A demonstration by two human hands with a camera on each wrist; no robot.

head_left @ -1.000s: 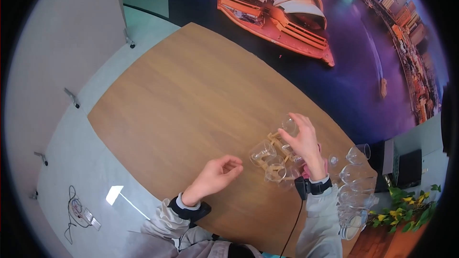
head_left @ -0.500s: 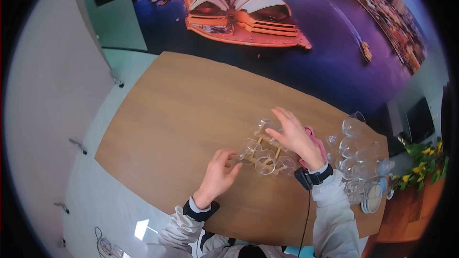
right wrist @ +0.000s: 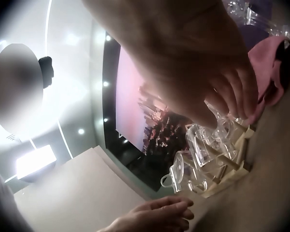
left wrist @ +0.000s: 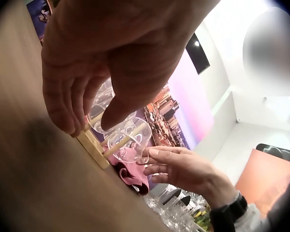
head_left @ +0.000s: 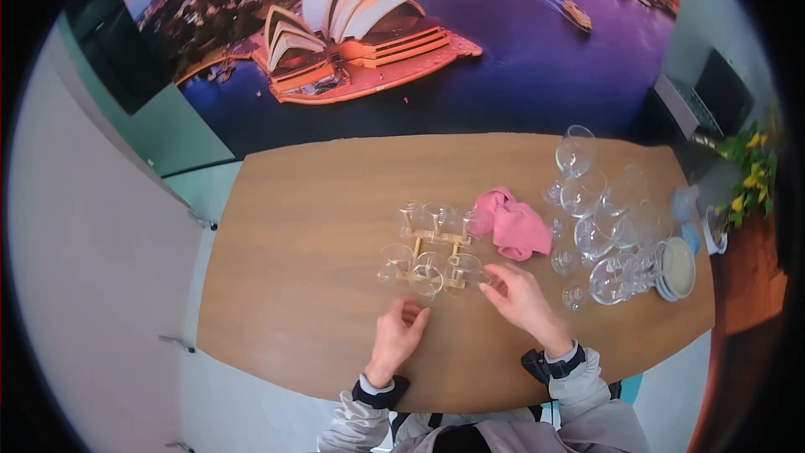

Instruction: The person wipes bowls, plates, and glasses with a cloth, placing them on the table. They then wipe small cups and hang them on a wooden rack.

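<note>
Several clear glass cups hang on a wooden rack (head_left: 438,236), in a back row and a front row. At the front right cup (head_left: 464,271), the fingertips of my right hand (head_left: 524,306) touch the small handle, fingers loosely bent; in the left wrist view the right hand (left wrist: 188,171) is at this cup (left wrist: 130,142). My left hand (head_left: 397,337) is just in front of the rack, fingers loosely curled and holding nothing. In the right wrist view, the right hand (right wrist: 193,63) partly hides the cups, and the left hand (right wrist: 157,215) is beside the rack.
A crumpled pink cloth (head_left: 516,226) lies right of the rack. Beyond it, several stemmed glasses (head_left: 579,193) crowd the table's right side, with stacked round lids (head_left: 676,268) near the right edge. The brown table (head_left: 310,201) extends to the left.
The head view has turned, so the rack now appears squarer. My right hand has moved from above the back row to the front right cup. My left hand is nearer the rack's front.
</note>
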